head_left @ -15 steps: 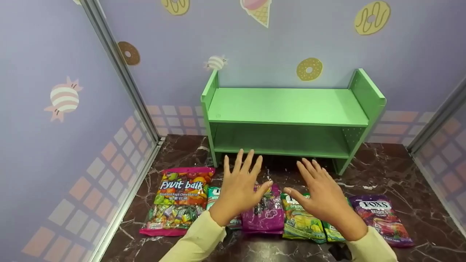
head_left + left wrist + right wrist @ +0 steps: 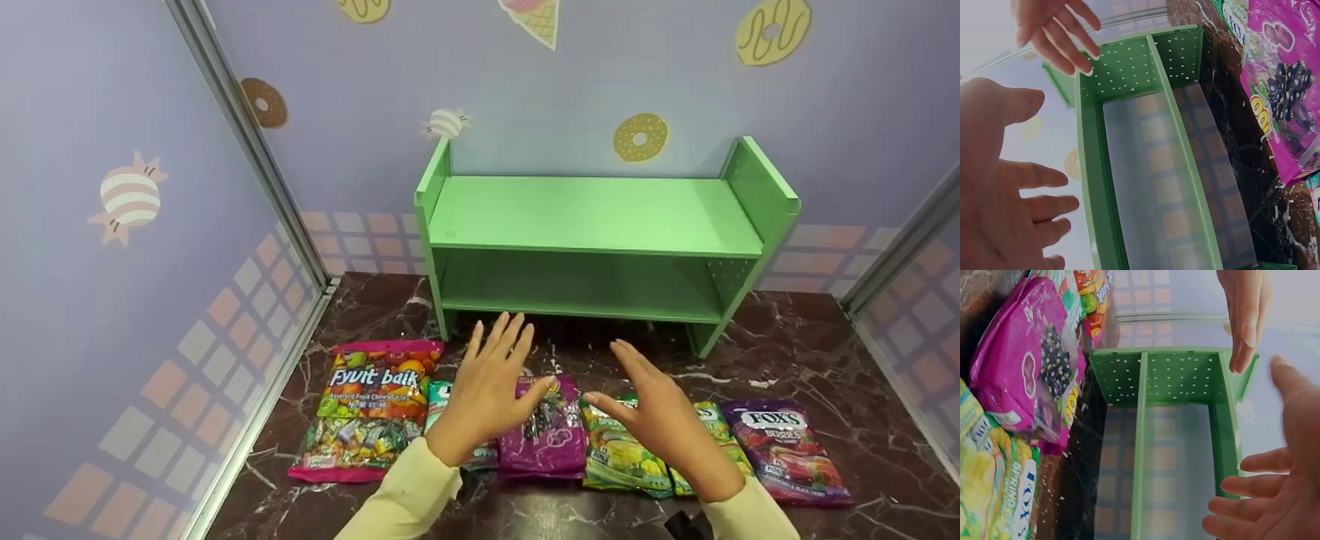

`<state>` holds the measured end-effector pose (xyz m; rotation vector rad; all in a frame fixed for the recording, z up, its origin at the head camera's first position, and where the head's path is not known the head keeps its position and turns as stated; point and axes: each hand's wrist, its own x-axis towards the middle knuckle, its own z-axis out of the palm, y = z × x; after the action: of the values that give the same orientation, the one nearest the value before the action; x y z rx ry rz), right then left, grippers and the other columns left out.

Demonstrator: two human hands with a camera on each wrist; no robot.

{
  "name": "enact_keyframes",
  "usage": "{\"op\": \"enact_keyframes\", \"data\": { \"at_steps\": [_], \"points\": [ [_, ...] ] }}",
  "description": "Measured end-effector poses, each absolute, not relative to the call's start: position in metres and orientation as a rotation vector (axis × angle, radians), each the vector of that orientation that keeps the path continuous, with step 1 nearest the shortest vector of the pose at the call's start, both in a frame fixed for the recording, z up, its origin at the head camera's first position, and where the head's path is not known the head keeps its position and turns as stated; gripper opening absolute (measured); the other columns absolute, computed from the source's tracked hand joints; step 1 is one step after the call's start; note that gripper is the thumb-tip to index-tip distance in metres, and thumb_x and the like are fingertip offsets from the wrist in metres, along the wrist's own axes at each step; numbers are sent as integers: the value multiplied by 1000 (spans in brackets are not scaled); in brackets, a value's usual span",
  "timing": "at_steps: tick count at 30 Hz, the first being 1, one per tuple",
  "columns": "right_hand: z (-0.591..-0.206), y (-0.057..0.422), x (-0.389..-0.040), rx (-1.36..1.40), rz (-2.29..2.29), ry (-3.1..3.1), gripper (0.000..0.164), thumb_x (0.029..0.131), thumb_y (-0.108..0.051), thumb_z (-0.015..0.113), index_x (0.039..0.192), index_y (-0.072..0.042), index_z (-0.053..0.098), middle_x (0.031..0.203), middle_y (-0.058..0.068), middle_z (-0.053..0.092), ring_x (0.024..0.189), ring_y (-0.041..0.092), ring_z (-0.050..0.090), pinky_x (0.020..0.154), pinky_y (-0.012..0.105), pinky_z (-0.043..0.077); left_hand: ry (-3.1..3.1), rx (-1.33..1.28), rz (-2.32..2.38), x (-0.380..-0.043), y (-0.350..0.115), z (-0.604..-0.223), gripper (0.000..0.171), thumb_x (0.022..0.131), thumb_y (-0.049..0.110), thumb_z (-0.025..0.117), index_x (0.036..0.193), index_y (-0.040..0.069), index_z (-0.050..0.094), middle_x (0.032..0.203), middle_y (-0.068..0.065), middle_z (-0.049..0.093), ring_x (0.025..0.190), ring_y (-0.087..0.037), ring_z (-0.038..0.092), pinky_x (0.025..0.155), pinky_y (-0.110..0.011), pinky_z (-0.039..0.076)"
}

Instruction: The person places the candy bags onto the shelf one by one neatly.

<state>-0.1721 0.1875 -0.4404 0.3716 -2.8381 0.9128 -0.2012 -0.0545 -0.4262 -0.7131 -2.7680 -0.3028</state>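
Both hands hover above a row of candy bags with nothing in them. My left hand (image 2: pixel 487 394), its fingers extended, overlaps a teal bag (image 2: pixel 438 399) and the edge of a purple grape candy bag (image 2: pixel 547 446) in the head view. Held palm inward, my right hand (image 2: pixel 660 412) has straight fingers and the thumb apart, over two yellow-green Fox's bags, one (image 2: pixel 622 461) partly covered and another (image 2: pixel 724 435) beside it. In the left wrist view the left palm (image 2: pixel 988 208) shows, and in the right wrist view the right palm (image 2: pixel 1303 467), fingers spread.
A green two-tier shelf (image 2: pixel 592 214) stands behind the bags against the patterned wall. At the row's left end lies a large Fyvit balk bag (image 2: pixel 375 412); a purple Fox's Berries bag (image 2: pixel 787 454) lies at the right end. Side walls flank the dark marbled tabletop (image 2: pixel 870 450).
My right hand has turned more edge-on and lowered slightly, uncovering more of the second yellow-green bag. The left hand's fingers have drawn a little closer together. Bags and shelf stay in place.
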Motion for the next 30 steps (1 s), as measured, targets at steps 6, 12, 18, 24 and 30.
{"op": "enact_keyframes", "data": {
  "at_steps": [6,12,18,24,30],
  "points": [
    [-454,182,-174,375,989,-2868,90,86,-63,58,152,-9,31,156,18,31,136,39,42,104,58,41,-2792,-689,-352,-199,-58,-433,73,97,58,42,153,12,30,160,-6,26,150,-25,20,121,-53,12],
    [-466,176,-177,354,1091,-2858,87,87,-62,57,151,-9,32,154,18,36,136,38,42,105,58,40,-2823,-648,-393,-199,-65,-443,73,97,59,39,152,11,31,161,-5,25,150,-23,18,122,-52,9],
    [-476,175,-179,282,1164,-2858,83,87,-62,57,149,-11,36,149,18,44,131,39,49,103,58,42,-2844,-617,-465,-199,-69,-453,73,97,56,44,152,12,31,160,-6,26,150,-24,20,121,-54,8],
    [-485,173,-178,230,1186,-2882,79,90,-56,57,150,-10,34,150,20,41,133,40,45,104,58,41,-2839,-609,-513,-195,-71,-460,73,97,57,43,152,10,31,160,-5,26,150,-24,21,121,-54,6],
    [-497,166,-174,222,1187,-2860,75,92,-50,59,149,-8,36,150,20,41,135,39,44,105,58,40,-2820,-588,-598,-192,-72,-468,71,97,54,46,152,11,31,159,-5,27,149,-25,23,121,-54,10]
  ]
}}
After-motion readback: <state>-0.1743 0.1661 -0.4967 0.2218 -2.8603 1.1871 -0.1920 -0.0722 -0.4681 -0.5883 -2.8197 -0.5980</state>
